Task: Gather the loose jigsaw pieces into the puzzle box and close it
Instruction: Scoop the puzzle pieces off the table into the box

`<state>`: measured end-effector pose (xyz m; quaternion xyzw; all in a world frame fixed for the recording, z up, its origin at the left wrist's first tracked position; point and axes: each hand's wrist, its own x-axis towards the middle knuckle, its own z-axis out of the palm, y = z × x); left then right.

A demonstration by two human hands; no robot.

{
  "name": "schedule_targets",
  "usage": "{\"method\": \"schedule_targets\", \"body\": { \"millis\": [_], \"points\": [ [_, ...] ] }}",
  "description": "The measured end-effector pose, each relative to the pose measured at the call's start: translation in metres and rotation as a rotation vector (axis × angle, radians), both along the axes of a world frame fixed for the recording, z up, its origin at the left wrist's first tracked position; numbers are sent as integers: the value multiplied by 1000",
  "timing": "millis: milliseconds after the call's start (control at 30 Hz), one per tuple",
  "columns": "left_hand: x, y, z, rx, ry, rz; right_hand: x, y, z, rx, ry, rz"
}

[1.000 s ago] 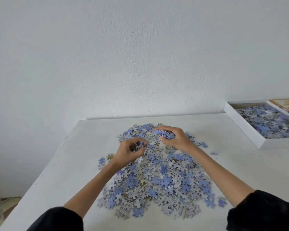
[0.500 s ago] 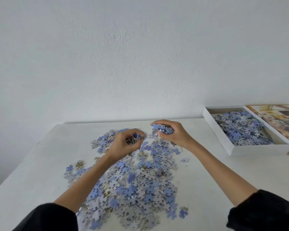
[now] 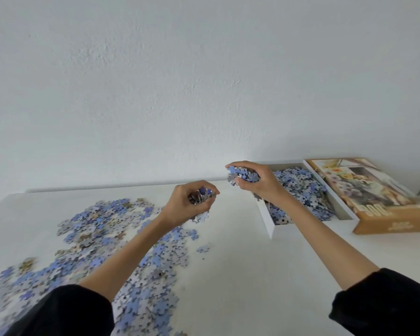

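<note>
Surface: white table against a plain white wall; nothing else of the room shows.
Nearest: two black sleeves at the bottom edge, forearms bare.
Loose pieces: big flat scatter on the table's left half, blue and grey, running under the left forearm; blurred at the near edge.
Stray piece: lies apart from the scatter, on its right side.
Left hand: raised above the table between scatter and box, fingers curled round a left handful; a few pieces hang out below the palm.
Right hand: further on, over the left end of the box, fingers and thumb clamped on a right handful.
Box base: white, open, far right of the table; boxed pieces heaped inside.
Lid: off, picture side up, right of the base; touching it or just beside, can't tell which.
Progress: partway, my read. A good heap is boxed, two handfuls are in the air, a large share lies on the table. Lid not on.
Left to do: drop both handfuls, more scoops, pick up strays, fit the lid.
Counts: hands 2; handfuls 2; box base 1; lid 1; stray piece 1; loose and boxed pieces too many to count.
</note>
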<state>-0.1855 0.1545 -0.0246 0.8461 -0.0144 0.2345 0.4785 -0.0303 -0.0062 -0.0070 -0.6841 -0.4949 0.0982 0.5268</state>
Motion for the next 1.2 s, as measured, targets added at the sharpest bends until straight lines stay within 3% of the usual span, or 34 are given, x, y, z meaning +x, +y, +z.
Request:
{"method": "schedule_targets", "body": {
  "millis": [233, 500, 733, 1200],
  "points": [
    [84, -59, 1, 6, -3, -137, 71, -54, -5, -53, -56, -108],
    [168, -116, -13, 191, 30, -255, 144, -84, -29, -199, -114, -260],
    [203, -113, -42, 553, 64, -177, 171, -94, -60, -252, -153, -382],
    [185, -106, -43, 479, -3, -245, 158, -89, -49, -121, -121, -426]
  ]
}}
